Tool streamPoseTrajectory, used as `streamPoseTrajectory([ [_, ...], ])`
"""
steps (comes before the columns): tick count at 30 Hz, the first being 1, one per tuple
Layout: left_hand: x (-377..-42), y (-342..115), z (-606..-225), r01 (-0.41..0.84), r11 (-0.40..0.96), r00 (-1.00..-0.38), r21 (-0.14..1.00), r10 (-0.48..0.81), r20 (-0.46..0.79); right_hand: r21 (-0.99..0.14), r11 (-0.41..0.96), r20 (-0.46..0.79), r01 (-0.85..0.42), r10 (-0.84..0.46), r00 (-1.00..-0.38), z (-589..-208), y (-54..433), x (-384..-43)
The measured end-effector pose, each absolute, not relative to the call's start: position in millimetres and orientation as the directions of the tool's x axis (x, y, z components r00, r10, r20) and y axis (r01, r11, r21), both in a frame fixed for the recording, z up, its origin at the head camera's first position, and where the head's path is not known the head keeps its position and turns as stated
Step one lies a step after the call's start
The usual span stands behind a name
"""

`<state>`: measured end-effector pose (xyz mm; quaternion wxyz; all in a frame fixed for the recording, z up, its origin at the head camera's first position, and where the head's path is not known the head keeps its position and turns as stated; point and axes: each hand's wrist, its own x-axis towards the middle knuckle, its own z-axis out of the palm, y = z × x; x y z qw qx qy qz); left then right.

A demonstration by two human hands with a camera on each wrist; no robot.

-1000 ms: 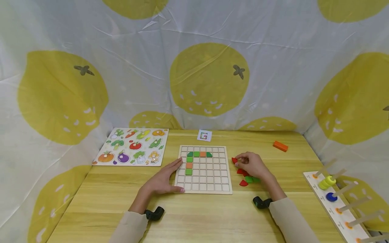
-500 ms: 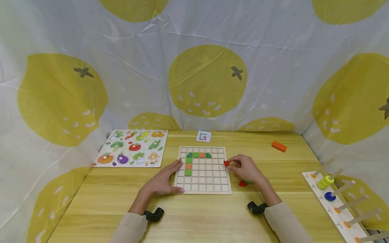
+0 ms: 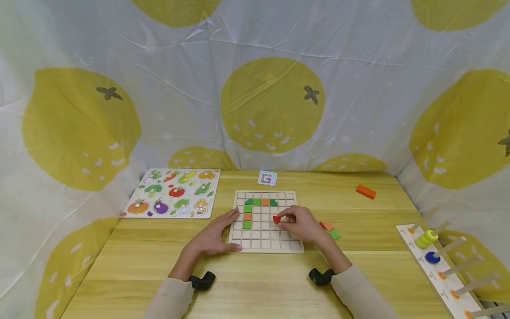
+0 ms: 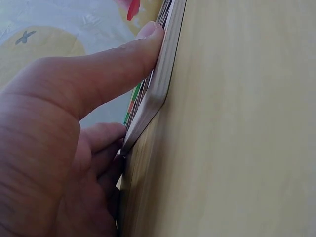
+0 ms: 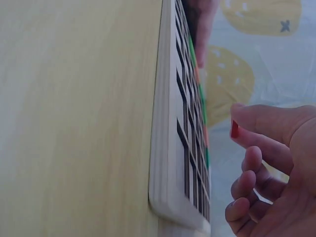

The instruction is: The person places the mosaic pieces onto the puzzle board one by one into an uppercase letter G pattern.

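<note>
Red wedge tile (image 3: 276, 219) is being pinched by the right hand (image 3: 301, 223); lowering it flat may help, spread left hand (image 3: 211, 236) steadying gridded board (image 3: 265, 243)

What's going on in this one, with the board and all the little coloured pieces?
A person is filling a wooden grid board with coloured pieces. Their right grip pinches a red piece above the board, not yet set down, while the left grip rests against the board's left and near edges. Green and orange pieces already form a row with a column running down from its left end. Loose pieces lie to the right; a card showing a G lies beyond.
</note>
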<state>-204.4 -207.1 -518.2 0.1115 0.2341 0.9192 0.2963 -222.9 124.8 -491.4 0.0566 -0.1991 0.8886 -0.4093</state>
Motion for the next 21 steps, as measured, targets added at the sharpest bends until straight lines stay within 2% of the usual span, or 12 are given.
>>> streamPoseTrajectory([
  [21,-201.5,-204.5,-513.8,0.343,0.713,-0.875,0.611,0.479,-0.068,-0.723,0.560,0.048,-0.404,-0.543,-0.839,-501.1,62.6,-214.8],
])
